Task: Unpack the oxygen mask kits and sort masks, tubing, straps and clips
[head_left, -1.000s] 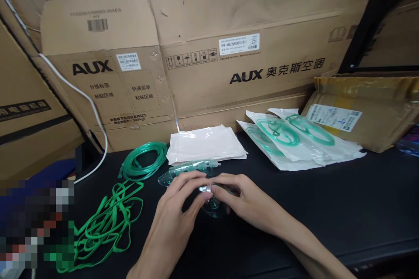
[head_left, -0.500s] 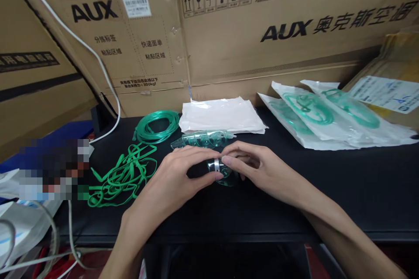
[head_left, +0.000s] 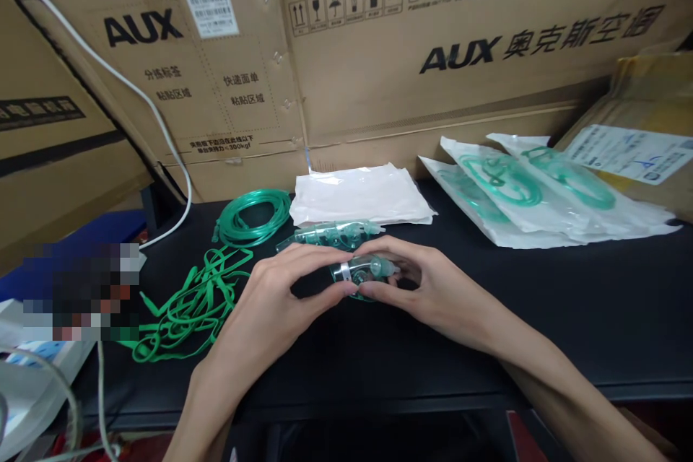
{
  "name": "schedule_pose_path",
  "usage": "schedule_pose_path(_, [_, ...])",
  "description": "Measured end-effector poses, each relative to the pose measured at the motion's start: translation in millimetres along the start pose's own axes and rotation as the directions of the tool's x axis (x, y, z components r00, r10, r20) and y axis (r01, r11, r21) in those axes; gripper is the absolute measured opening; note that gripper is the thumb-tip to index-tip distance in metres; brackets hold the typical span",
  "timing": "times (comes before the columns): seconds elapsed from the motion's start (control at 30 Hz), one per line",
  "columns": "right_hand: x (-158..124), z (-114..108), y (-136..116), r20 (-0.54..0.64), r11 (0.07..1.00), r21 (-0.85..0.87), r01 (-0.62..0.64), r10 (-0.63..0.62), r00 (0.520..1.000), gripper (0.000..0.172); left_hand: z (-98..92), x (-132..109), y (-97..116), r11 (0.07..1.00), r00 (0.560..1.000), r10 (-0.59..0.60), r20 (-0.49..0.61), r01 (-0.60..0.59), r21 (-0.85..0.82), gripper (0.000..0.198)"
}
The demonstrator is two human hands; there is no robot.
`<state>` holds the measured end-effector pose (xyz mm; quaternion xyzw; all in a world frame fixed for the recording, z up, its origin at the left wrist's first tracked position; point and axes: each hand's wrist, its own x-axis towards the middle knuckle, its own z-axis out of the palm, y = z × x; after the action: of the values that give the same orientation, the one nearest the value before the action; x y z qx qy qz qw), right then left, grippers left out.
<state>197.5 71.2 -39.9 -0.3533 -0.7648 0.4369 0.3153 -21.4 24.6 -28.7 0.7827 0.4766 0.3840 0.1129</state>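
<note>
Between both hands is a clear green oxygen mask (head_left: pixel 362 273) with a metal nose strip and a pale connector at its right end. My left hand (head_left: pixel 297 281) grips the mask's left side, thumb below and fingers above. My right hand (head_left: pixel 414 271) curves around its right side, with the thumb at the lower edge and the fingers over the top. Just behind it, a nested row of similar masks (head_left: pixel 336 234) lies on the black table (head_left: pixel 336 368). To the left are a tangle of green elastic straps (head_left: pixel 189 303) and a coil of green tubing (head_left: pixel 252 218).
White pouches (head_left: pixel 360 195) lie flat behind the masks. At the right, several clear-fronted packages (head_left: pixel 503 184) hold green tubing. Large cardboard boxes (head_left: pixel 351 86) stand along the back. A white cable (head_left: pixel 157 112) hangs at the left, near a blurred patch.
My right hand's fingers have spread from a pinch over the mask to a grip around its right side, exposing the connector. The whole view has shifted slightly.
</note>
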Motion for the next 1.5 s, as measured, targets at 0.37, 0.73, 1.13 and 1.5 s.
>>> schedule_pose_path(0.37, [-1,2,6,-0.069,0.970,-0.243,0.017,-0.035,0.997,0.028,-10.2,-2,-4,0.997,0.998,-0.066,-0.008,0.066,0.036,0.025])
schedule_pose_path(0.73, [0,6,12,-0.187,0.961,-0.275,-0.033,-0.020,0.982,0.035,-26.3,-52,-22,0.978,0.977,-0.077,0.199,0.035,0.203,0.008])
schedule_pose_path(1.13, [0,6,9,-0.165,0.970,-0.242,-0.035,-0.005,0.986,0.031,-32.1,-78,-35,0.940,0.968,-0.167,0.186,0.100,0.326,0.033])
schedule_pose_path(1.5, [9,-52,-14,-0.336,0.957,-0.253,0.145,-0.227,0.914,0.026,-18.4,-11,1,0.956,0.996,-0.035,0.079,0.010,0.294,0.022])
